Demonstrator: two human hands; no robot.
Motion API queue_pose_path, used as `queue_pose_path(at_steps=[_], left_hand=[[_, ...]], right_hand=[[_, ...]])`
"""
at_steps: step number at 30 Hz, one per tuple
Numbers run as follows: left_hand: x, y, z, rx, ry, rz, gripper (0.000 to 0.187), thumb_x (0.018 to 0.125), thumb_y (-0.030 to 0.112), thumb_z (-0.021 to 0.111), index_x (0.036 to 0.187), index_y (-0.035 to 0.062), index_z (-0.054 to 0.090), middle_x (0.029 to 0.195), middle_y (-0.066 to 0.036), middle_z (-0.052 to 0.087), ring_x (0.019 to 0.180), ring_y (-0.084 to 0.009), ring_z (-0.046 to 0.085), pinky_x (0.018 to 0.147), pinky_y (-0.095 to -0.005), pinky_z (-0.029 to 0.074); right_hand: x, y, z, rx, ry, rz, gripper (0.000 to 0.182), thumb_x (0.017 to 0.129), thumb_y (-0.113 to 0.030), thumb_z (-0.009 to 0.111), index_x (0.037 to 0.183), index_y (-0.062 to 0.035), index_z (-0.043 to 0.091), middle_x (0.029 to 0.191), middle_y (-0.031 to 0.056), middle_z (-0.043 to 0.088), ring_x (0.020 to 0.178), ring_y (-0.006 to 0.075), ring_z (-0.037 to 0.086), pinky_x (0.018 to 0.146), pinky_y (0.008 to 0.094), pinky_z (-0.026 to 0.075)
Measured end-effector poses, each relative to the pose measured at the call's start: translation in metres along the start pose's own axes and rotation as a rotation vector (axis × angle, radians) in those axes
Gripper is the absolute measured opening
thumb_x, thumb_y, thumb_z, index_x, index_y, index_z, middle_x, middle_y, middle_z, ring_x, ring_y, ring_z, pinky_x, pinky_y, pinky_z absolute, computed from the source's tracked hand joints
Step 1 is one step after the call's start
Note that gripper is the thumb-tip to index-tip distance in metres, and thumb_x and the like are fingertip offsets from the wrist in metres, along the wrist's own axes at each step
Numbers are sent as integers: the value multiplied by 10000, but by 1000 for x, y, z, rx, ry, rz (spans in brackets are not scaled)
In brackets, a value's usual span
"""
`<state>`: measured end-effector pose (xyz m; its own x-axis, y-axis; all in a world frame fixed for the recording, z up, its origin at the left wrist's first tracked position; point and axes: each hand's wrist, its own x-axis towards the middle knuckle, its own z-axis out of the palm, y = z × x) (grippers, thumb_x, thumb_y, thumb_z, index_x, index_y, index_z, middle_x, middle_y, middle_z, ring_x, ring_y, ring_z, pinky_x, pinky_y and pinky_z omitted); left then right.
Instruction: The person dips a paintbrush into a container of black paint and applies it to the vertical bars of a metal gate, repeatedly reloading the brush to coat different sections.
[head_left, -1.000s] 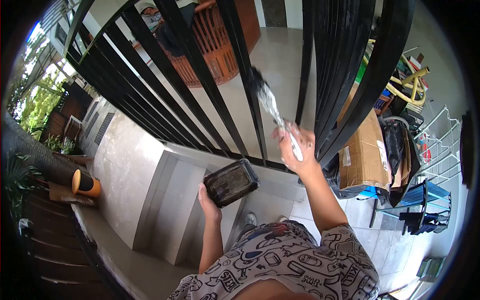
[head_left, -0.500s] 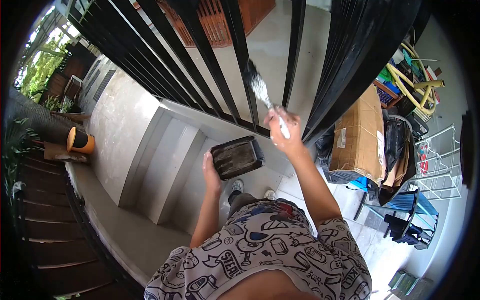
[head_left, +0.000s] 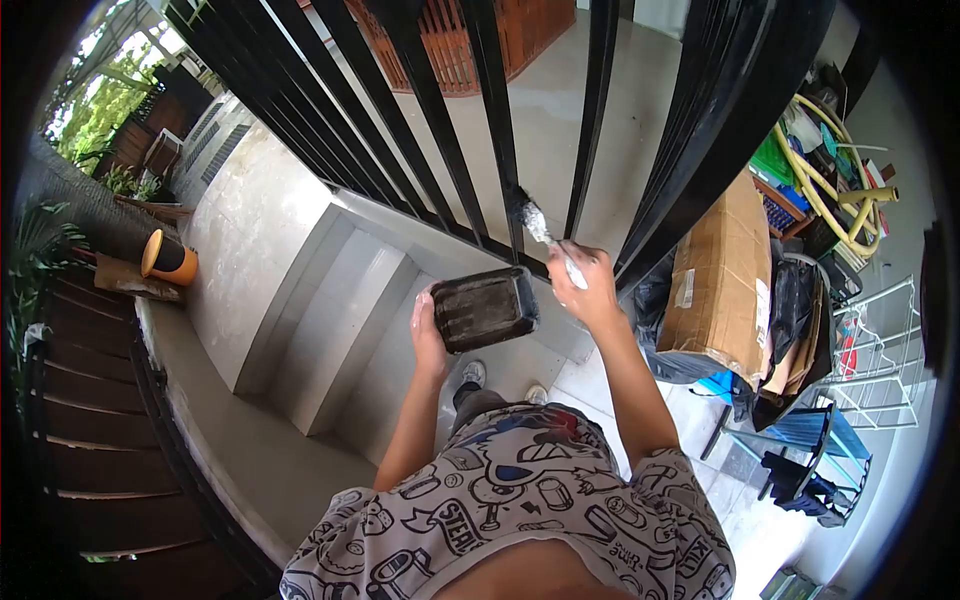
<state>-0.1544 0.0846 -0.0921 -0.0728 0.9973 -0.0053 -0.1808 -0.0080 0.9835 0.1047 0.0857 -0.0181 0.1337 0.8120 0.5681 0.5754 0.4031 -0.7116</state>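
Note:
My right hand [head_left: 583, 284] is closed round the white handle of a paintbrush [head_left: 537, 222]. The brush's dark bristles touch or lie very near a black metal bar [head_left: 497, 130] of the railing, low on the bar. My left hand [head_left: 428, 335] grips the left end of a black rectangular tray [head_left: 484, 309], held level below the railing's bottom rail. Dark, streaky residue covers the inside of the tray.
Concrete steps [head_left: 335, 310] lie to the left, with an orange and black pot [head_left: 170, 258] farther out. At the right are a cardboard box [head_left: 715, 280], a yellow hose [head_left: 862, 215], a white wire rack [head_left: 880, 350] and a blue folding item [head_left: 800, 430].
The brush has moved down along the bar with my right hand. My left hand and the tray have shifted slightly right and up. The view has shifted a little.

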Motion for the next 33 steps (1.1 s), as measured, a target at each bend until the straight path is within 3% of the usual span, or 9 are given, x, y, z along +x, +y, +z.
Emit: queue_pose_path(at_steps=[8,11,12,15,19,23,28,31,33], left_hand=[[-19,3,-9,40,75,-25,440,1090,336,379,1271,-2,596,1220,-84,606,1142,-186,563,1039,-336,416],[-15,-5,-13,-3,93,-18,448,1090,349,383,1275,-1,592,1219,-83,605,1136,-184,563,1032,-335,419],[-16,-3,-12,-45,112,-64,443,1090,341,381,1275,-2,592,1218,-87,604,1139,-183,558,1034,-331,413],[-20,7,-9,30,83,-56,434,1091,332,380,1278,3,593,1222,-86,605,1143,-181,559,1034,-329,414],[-13,-3,-10,-6,80,-28,423,1091,315,371,1276,6,594,1210,-78,604,1131,-183,560,1029,-325,416],[-14,-9,-11,-32,84,-66,428,1090,316,369,1267,2,599,1220,-80,605,1142,-187,558,1035,-328,413],[-9,0,-3,83,47,-6,431,1091,325,373,1269,6,600,1213,-81,614,1149,-183,564,1032,-330,419],[-10,5,4,-28,41,-66,429,1091,326,375,1267,8,602,1227,-81,609,1166,-180,557,1033,-331,416],[-8,-1,5,-51,41,-60,425,1088,323,381,1254,6,611,1230,-79,603,1172,-180,550,1042,-329,405]], right_hand=[[23,-5,3,-12,-99,-31,166,892,-80,625,754,4,586,591,197,545,513,403,545,510,411,449],[20,-27,-9,91,-35,34,113,888,-45,615,806,29,593,594,147,513,490,276,542,508,361,424],[24,-29,-10,196,98,-146,112,888,-49,607,802,22,590,592,143,490,485,276,530,506,369,427],[37,-39,-18,99,2,-105,189,887,-105,644,748,10,587,662,221,577,572,426,581,537,433,469],[29,-23,-3,-106,-166,-17,219,891,-103,623,722,31,582,711,262,606,644,471,604,587,482,502],[31,-51,-11,104,228,-141,91,865,-46,642,841,29,598,712,202,631,568,400,596,545,428,503],[31,-9,-7,63,-9,-155,38,860,12,623,897,1,616,691,157,596,551,345,590,526,381,471],[31,-26,-23,263,162,-46,135,959,-62,567,843,-17,617,593,51,548,489,139,543,486,303,426],[32,-31,-18,299,186,-55,142,963,-77,569,847,-13,621,587,55,547,486,138,533,488,305,427]])
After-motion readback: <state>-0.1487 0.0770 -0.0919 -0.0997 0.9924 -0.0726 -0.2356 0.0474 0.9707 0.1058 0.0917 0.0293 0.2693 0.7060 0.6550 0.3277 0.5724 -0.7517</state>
